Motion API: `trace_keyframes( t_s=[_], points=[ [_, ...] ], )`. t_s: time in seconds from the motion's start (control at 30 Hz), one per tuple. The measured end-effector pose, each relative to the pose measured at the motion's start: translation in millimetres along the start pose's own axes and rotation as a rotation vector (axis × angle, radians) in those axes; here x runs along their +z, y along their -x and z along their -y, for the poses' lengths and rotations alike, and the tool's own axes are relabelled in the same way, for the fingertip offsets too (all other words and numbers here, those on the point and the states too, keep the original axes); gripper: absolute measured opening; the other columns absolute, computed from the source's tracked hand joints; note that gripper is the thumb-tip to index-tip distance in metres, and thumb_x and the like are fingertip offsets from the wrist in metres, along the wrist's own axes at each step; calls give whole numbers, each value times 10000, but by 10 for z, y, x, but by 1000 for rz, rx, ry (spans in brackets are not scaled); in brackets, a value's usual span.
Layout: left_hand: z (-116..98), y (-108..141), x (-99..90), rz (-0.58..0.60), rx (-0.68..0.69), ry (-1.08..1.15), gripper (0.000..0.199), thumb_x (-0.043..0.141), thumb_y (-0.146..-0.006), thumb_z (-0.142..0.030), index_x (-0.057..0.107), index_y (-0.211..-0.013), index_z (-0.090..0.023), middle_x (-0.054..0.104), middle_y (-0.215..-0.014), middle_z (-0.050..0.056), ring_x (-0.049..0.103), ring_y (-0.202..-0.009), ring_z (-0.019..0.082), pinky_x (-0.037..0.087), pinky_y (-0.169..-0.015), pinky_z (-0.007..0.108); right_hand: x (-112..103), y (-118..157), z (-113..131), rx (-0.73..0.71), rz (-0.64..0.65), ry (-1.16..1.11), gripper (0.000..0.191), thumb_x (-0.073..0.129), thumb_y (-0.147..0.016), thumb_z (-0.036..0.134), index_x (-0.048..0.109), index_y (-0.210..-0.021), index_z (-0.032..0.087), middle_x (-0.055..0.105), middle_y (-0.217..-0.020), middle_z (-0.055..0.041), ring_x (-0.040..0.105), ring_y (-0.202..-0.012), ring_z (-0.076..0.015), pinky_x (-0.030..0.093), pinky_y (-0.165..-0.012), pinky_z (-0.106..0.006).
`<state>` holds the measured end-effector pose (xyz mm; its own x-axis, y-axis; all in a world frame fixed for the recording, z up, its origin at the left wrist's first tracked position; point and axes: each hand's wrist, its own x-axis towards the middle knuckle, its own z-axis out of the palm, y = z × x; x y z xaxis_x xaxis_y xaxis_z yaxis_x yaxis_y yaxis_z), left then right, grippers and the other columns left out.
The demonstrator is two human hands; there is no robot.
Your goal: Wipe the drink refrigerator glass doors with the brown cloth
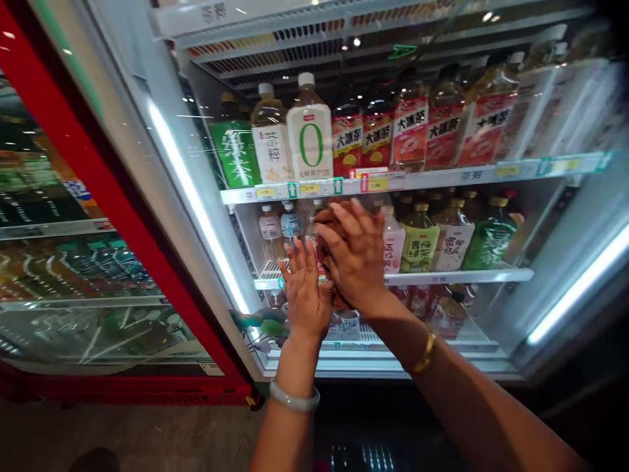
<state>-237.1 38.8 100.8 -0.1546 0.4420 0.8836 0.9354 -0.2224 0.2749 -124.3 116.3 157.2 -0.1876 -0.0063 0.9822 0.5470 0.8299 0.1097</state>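
Left hand: wide, with its fingers spread and pointing up; we see its back, and its palm faces the glass front.
Right hand: wide too, fingers a little apart and leaning up to the left, palm turned to the glass; its palm is hidden, so I cannot tell what is under it.
Arms: the left one comes up almost straight from the bottom; the right one slants in from the bottom right corner.
Thumb: the left thumb is just beside the bottom part of the right hand.
Wrists: a pale bangle on the left and a gold bangle on the right.
Glass: right in front of both hands, before the lit shelves; a dark reflection shows by the right hand.
Big bottle: on the top shelf, with a huge green "0" on a white label.
White-label bottle: just left of it, and its tall writing looks like 茶粹.
Green-label bottle: at the left end, with big white writing that looks like 绿茶.
Red-label bottles: in a row to the right, and they seem to say 大冰茶.
Price tags: yellow, along the shelf edge; their numbers are too blurry.
Middle shelf: more bottles, partly behind the hands, with small, blurry words.
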Motion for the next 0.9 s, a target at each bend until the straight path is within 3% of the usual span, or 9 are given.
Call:
trace_keyframes(
  t_s=[0.1,0.23,0.3,0.4,0.5,0.6,0.73,0.8,0.9],
  points=[
    [-55,57,122,-4,-30,11,825,185,-1049,-700,129,-1705,-204,81,-1784,135,-36,-1668,266,-65,-1345,558,17,325,-49,-100,100,2,444,524,-1036,345,536,-1479,353,498,-1624,9,169,-1651,-202,95,-1377,-569],
    [-236,111,311,61,-90,23,953,149,-992,-791,152,-1703,-157,21,-1783,164,-90,-1662,289,-113,-1326,577,-252,750,-385,-116,205,13,434,526,-1042,390,543,-1475,388,550,-1588,43,197,-1643,-157,43,-1382,-531],
    [-359,119,424,114,-71,42,983,135,-977,-810,182,-1700,-146,28,-1784,171,-106,-1659,300,-141,-1315,578,-422,686,-589,-44,245,59,388,521,-1053,410,577,-1437,406,539,-1596,67,204,-1640,-150,7,-1374,-535],
    [-533,119,587,136,-60,62,1003,123,-966,-822,207,-1695,-137,21,-1783,181,-120,-1656,328,-191,-1288,602,-537,336,-792,100,237,164,404,421,-1094,400,556,-1470,340,434,-1669,62,107,-1661,-185,-21,-1350,-565],
    [-641,119,707,90,-83,60,1016,87,-966,-814,164,-1698,-112,-4,-1781,193,-130,-1655,321,-205,-1285,587,-489,134,-832,52,184,169,418,397,-1101,401,541,-1486,325,426,-1666,40,84,-1666,-203,6,-1351,-587],
    [-697,129,800,58,-29,55,1016,82,-977,-803,133,-1696,-88,33,-1776,213,-96,-1663,305,-196,-1294,561,-476,366,-864,-96,116,133,394,478,-1072,400,563,-1456,373,492,-1619,53,169,-1652,-183,79,-1379,-530],
    [-792,141,931,77,11,53,996,114,-982,-802,130,-1699,-110,39,-1777,207,-76,-1665,310,-167,-1302,564,-728,845,-1151,-156,95,126,373,550,-1036,373,589,-1407,377,564,-1556,49,289,-1611,-169,167,-1382,-471],
    [-871,137,1008,69,27,45,980,123,-985,-800,154,-1699,-129,62,-1779,196,-55,-1666,316,-159,-1302,574,-888,868,-1350,-99,66,145,360,590,-1019,350,599,-1377,379,581,-1535,33,332,-1593,-184,208,-1370,-507],
    [-1011,135,1138,72,60,25,966,99,-992,-785,198,-1693,-128,158,-1766,208,-5,-1670,317,-108,-1316,590,-1014,632,-1546,33,-15,171,399,615,-993,271,592,-1386,336,548,-1558,-28,320,-1601,-235,210,-1355,-583]
  ],
)
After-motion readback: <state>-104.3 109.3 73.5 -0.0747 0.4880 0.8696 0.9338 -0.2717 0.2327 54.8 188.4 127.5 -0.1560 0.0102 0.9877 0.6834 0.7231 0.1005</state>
